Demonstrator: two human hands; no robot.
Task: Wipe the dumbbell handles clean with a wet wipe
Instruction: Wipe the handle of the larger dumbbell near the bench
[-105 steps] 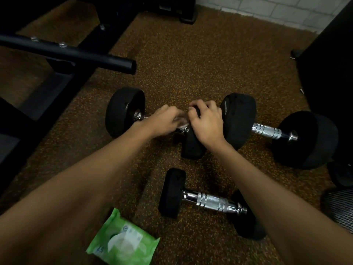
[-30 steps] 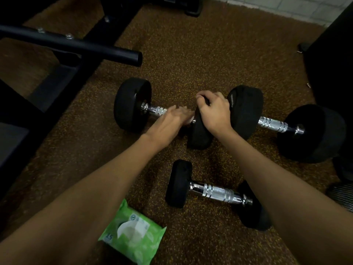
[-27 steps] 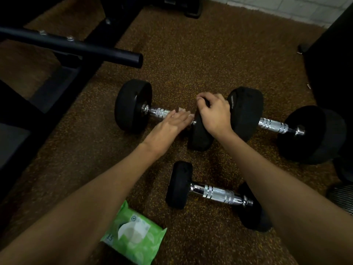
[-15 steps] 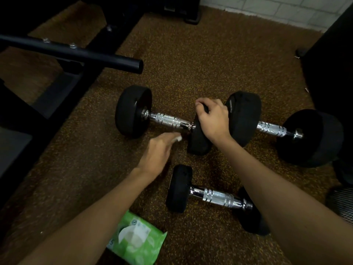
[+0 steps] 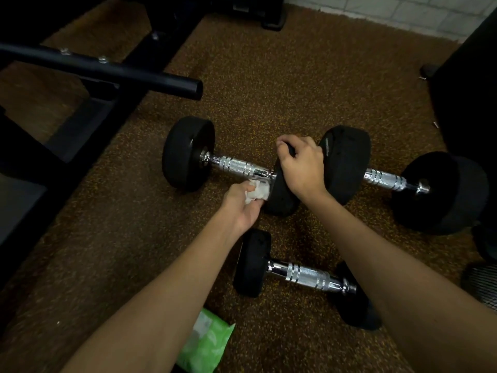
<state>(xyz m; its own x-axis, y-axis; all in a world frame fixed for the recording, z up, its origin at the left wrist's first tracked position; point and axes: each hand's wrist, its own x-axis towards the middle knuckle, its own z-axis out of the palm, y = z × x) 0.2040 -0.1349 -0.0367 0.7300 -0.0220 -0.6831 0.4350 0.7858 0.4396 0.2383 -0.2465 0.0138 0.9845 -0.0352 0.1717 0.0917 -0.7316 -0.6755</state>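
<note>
Speckled brown gym floor (image 5: 269, 84) lies under three dumbbells. By my judgement I'm partway: the wet wipe (image 5: 257, 191), bunched in my left hand (image 5: 242, 204), sits at the near end of the handle (image 5: 239, 166) just ahead of it; two more handles wait, one behind my wrist (image 5: 306, 275), one off right (image 5: 384, 179). My right hand (image 5: 301, 164) is clamped over the weight head (image 5: 282, 195), steadying.

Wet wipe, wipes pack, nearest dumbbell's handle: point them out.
wet wipe (image 5: 258, 190), head view, crumpled white middle.
wipes pack (image 5: 208, 345), head view, green top face.
nearest dumbbell's handle (image 5: 306, 275), head view, ribbed chrome middle.
</note>
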